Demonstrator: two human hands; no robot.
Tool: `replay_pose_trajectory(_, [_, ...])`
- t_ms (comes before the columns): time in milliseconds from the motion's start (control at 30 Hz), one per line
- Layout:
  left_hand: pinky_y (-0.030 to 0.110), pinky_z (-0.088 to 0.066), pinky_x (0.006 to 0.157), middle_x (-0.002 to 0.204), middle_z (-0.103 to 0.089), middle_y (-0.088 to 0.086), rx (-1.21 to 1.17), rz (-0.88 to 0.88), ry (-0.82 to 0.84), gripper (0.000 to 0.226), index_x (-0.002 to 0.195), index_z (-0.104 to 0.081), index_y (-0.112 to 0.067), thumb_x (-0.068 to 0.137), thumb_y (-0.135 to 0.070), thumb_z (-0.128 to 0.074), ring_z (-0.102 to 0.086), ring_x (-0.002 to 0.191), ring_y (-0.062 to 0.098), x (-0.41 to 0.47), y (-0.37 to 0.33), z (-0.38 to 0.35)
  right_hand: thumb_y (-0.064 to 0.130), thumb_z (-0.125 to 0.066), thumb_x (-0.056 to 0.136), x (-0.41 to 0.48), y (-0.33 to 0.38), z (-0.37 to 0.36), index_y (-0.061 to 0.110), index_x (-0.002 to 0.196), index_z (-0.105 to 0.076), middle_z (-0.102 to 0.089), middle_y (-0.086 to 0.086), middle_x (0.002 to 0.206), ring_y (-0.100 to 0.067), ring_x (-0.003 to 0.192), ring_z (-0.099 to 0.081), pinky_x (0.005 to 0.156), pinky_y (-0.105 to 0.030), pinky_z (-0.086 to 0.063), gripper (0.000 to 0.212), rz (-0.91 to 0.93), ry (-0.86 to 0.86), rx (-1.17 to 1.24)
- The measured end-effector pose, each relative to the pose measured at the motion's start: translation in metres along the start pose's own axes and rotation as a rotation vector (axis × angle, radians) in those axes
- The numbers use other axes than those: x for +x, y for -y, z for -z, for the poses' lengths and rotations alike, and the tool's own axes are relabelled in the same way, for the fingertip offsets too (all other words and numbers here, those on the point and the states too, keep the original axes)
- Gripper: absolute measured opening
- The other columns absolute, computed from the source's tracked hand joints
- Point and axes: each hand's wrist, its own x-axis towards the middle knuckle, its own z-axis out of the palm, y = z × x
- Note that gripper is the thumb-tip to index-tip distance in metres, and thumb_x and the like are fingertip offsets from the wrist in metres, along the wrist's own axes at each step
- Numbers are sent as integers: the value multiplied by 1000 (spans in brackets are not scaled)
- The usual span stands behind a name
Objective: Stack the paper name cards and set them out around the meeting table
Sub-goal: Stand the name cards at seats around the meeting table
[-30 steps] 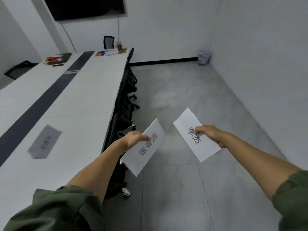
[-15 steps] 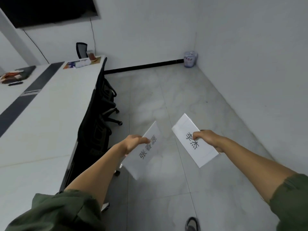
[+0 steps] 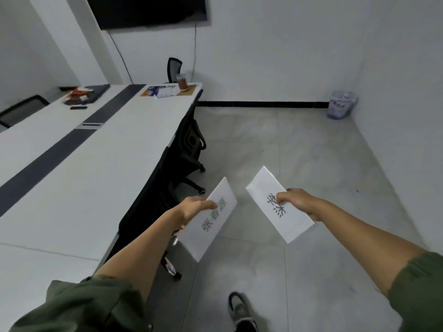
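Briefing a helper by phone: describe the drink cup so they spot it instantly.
Follow the long white meeting table to its far end. At the right corner stands a clear cup of dark drink, upright where its neighbours are flat papers.

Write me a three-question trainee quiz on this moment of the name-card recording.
1. True or false: the left hand holds nothing.
2. The waste bin stands on the floor: A) close to the person; B) in the far right corner; C) midway across the room.
3. Fill in: the left card and the right card, which the right hand pinches, are held ____ (touching or apart).
Key: 1 false, it grips the left card; 2 B; 3 apart.
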Motion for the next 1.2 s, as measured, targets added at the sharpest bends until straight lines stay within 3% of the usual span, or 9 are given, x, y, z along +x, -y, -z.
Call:
replay_pose_trajectory(167, [36, -55, 72, 102, -68, 14, -78, 12, -44, 32, 96, -67, -10, 81, -39, -70, -67, 81, 27, 94, -45, 64, 18, -61, 82, 102, 81, 19, 5, 93, -66, -73, -15, 76, -32, 67, -69, 67, -37, -55, 18, 61, 15, -31])
replay_pose_trajectory(333, [29, -50, 63, 99, -67, 12, -108, 3, -85, 21, 92, -63, -15, 88, -36, -64, -66, 81, 26, 164, -98, 124, 19, -61, 83, 185, 175, 40, 7, 91, -66, -73, -13, 73, -32, 66, -68, 65, -34, -54, 15, 106, 33, -58])
replay_pose_trajectory(467, [29, -51, 65, 98, -67, 9, -82, -22, -120, 26, 92, -62, -18, 86, -43, -63, -66, 81, 23, 205, -119, 166, 17, -61, 82, 250, 228, 37, 6, 92, -65, -73, -15, 75, -33, 67, -68, 68, -38, -54, 15, 141, 69, -79])
replay_pose_trajectory(567, [31, -51, 71, 91, -68, 6, -117, 3, -179, 27, 90, -62, -20, 82, -45, -63, -66, 77, 21, 241, -128, 199, 19, -63, 80, 310, 270, 20, 7, 95, -65, -73, -14, 76, -32, 67, -69, 68, -40, -55, 20, 162, 150, -123])
replay_pose_trajectory(667, [28, -52, 66, 94, -70, 7, -112, 47, -241, 44, 94, -63, -19, 66, -54, -56, -68, 78, 20, 277, -135, 233, 22, -64, 82, 371, 310, 3, 10, 98, -64, -75, -16, 86, -33, 72, -71, 71, -42, -57, 20, 191, 261, -160])
replay_pose_trajectory(767, [27, -53, 63, 95, -72, 8, -168, 103, -322, 47, 99, -62, -20, 66, -54, -56, -71, 83, 21, 322, -143, 271, 29, -69, 78, 437, 366, -11, 10, 108, -64, -75, -18, 91, -35, 78, -72, 74, -48, -58, 35, 226, 381, -200])
replay_pose_trajectory(900, [38, -58, 78, 97, -73, 8, -267, 149, -430, 45, 100, -62, -23, 67, -53, -59, -72, 89, 23, 352, -140, 308, 28, -69, 83, 490, 438, -37, 10, 109, -62, -75, -17, 92, -32, 72, -72, 64, -38, -59, 32, 267, 496, -228])
replay_pose_trajectory(1000, [44, -56, 88, 98, -74, 7, -360, 216, -523, 43, 100, -63, -24, 69, -53, -61, -72, 90, 23, 359, -122, 329, 26, -70, 82, 518, 483, -76, 11, 106, -64, -74, -15, 92, -31, 77, -71, 68, -37, -57, 29, 318, 603, -300])
replay_pose_trajectory(1200, [37, -60, 77, 97, -73, 7, -426, 339, -612, 43, 103, -62, -26, 68, -50, -60, -72, 86, 21, 355, -72, 367, 24, -67, 86, 545, 527, -165, 15, 95, -65, -71, -9, 91, -24, 74, -68, 60, -28, -52, 13, 353, 798, -441])
